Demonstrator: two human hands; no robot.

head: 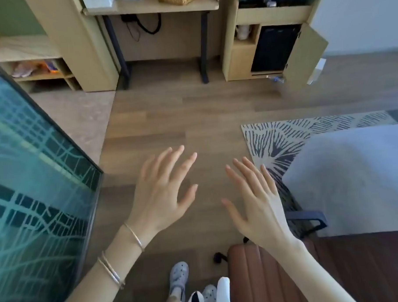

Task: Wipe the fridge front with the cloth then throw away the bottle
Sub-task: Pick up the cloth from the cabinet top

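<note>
A small black fridge [274, 48] stands inside a wooden cabinet at the far right, and the cabinet door [303, 55] hangs open. A clear plastic bottle [276, 79] lies on the floor just in front of the fridge. No cloth shows in view. My left hand [163, 191] and my right hand [257, 203] are held out side by side over the wooden floor, palms down, fingers spread, holding nothing. Both are well short of the fridge.
A large dark screen [35, 180] leans at the left. A desk [153, 6] with black legs stands at the back. A patterned rug [284, 135], a grey cushion [354, 178] and a brown chair seat [278, 273] sit at the right.
</note>
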